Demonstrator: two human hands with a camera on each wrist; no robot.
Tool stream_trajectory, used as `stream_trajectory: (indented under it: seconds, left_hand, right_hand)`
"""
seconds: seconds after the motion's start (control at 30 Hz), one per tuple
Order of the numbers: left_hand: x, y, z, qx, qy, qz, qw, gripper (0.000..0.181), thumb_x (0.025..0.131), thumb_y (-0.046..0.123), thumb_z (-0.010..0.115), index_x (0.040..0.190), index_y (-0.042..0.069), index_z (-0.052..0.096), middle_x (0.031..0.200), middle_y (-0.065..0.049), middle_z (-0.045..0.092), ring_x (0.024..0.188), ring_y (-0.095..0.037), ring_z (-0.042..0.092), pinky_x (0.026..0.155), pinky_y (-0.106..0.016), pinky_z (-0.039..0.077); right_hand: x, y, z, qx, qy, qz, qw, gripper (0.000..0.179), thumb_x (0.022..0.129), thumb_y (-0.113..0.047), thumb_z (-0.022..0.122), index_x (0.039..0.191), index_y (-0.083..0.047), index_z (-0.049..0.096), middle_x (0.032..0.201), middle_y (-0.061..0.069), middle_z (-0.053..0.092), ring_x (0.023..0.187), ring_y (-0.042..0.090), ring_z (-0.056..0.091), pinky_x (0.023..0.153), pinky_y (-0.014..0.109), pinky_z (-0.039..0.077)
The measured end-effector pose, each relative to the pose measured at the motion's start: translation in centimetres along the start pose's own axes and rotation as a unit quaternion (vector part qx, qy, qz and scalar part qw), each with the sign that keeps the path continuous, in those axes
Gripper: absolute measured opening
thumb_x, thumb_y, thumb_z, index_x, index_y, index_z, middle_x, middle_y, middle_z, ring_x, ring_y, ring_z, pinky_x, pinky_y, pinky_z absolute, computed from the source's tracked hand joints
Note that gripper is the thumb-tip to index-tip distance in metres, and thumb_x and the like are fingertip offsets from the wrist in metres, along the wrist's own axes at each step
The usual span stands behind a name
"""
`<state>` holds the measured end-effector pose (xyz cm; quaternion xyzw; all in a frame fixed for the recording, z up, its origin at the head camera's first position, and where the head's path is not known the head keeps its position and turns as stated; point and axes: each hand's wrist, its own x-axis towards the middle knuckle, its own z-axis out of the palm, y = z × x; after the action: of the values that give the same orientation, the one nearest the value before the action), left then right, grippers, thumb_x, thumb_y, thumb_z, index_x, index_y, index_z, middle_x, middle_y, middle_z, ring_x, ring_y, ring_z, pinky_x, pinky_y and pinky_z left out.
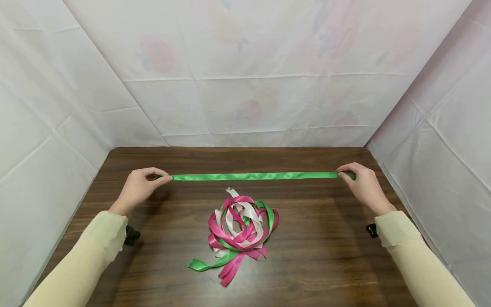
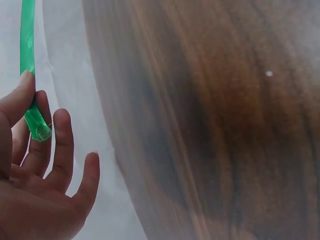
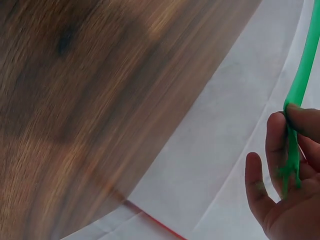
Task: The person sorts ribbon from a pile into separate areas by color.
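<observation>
A green satin ribbon point(image 1: 253, 176) stretches almost straight from hand to hand above the far part of the table. My left hand point(image 1: 141, 187) pinches one end between thumb and forefinger. In the left wrist view a short tail of the ribbon point(image 2: 37, 125) sticks out past the thumb, with the other fingers spread loosely. At the other end, my right hand point(image 1: 362, 185) pinches the ribbon the same way. A frayed tail of green ribbon point(image 3: 290, 172) hangs along its palm in the right wrist view.
A loose coiled pile of pink, white and green ribbons point(image 1: 239, 230) lies mid-table, nearer than the stretched ribbon. The dark wood table point(image 1: 307, 264) has rounded far corners. White cloth walls point(image 1: 245, 102) stand behind it and on both sides.
</observation>
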<state>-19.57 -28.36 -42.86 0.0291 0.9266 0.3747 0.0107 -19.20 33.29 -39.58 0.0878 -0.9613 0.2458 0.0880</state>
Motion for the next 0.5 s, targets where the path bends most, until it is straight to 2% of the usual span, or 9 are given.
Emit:
stream_trajectory:
  seconds: [0.13, 0.2, 0.3, 0.4, 0.5]
  left_hand:
    - [0.8, -0.2, -0.1, 0.004, 0.013, -0.003, 0.9999, 0.043, 0.095, 0.053, 0.069, 0.113, 0.015, 0.077, 0.124, -0.013, 0.072, 0.11, -0.027, 0.059, 0.087, -0.039, 0.05]
    - [1.1, -0.3, -0.2, 0.01, 0.018, -0.001, 0.9998, 0.042, 0.096, 0.053, 0.069, 0.113, 0.015, 0.077, 0.123, -0.013, 0.072, 0.105, -0.023, 0.058, 0.083, -0.034, 0.048]
    - [1.6, -0.3, -0.3, 0.014, 0.019, 0.001, 0.9997, 0.041, 0.097, 0.051, 0.067, 0.115, 0.015, 0.077, 0.121, -0.014, 0.073, 0.1, -0.022, 0.06, 0.079, -0.031, 0.048]
    - [2.2, -0.3, -0.4, 0.018, 0.023, 0.001, 0.9996, 0.041, 0.1, 0.049, 0.065, 0.117, 0.013, 0.076, 0.119, -0.015, 0.074, 0.095, -0.02, 0.062, 0.075, -0.029, 0.049]
    - [2.8, -0.1, -0.4, 0.018, 0.032, -0.002, 0.9993, 0.042, 0.1, 0.047, 0.064, 0.119, 0.012, 0.076, 0.118, -0.017, 0.075, 0.092, -0.018, 0.061, 0.073, -0.029, 0.048]
  right_hand:
    - [0.5, 0.9, -0.2, 0.004, 0.003, 0.015, 0.9999, 0.023, 0.104, -0.02, 0.063, 0.119, -0.005, 0.072, 0.124, 0.022, 0.069, 0.11, 0.041, 0.065, 0.086, 0.053, 0.052]
    - [0.8, 1.3, -0.2, 0.001, 0.008, 0.021, 0.9998, 0.023, 0.104, -0.021, 0.063, 0.118, -0.005, 0.073, 0.124, 0.022, 0.07, 0.1, 0.037, 0.067, 0.079, 0.044, 0.052]
    - [1.2, 1.9, -0.1, -0.004, 0.014, 0.022, 0.9997, 0.022, 0.104, -0.02, 0.063, 0.117, -0.005, 0.073, 0.123, 0.023, 0.07, 0.082, 0.028, 0.064, 0.07, 0.031, 0.045]
    - [1.8, 2.3, 0.0, -0.006, 0.02, 0.019, 0.9996, 0.022, 0.104, -0.018, 0.063, 0.118, -0.004, 0.073, 0.123, 0.024, 0.069, 0.075, 0.021, 0.057, 0.066, 0.027, 0.042]
    - [2.5, 2.5, 0.1, -0.006, 0.023, 0.025, 0.9994, 0.023, 0.104, -0.018, 0.062, 0.118, -0.003, 0.072, 0.121, 0.024, 0.07, 0.075, 0.02, 0.056, 0.067, 0.029, 0.043]
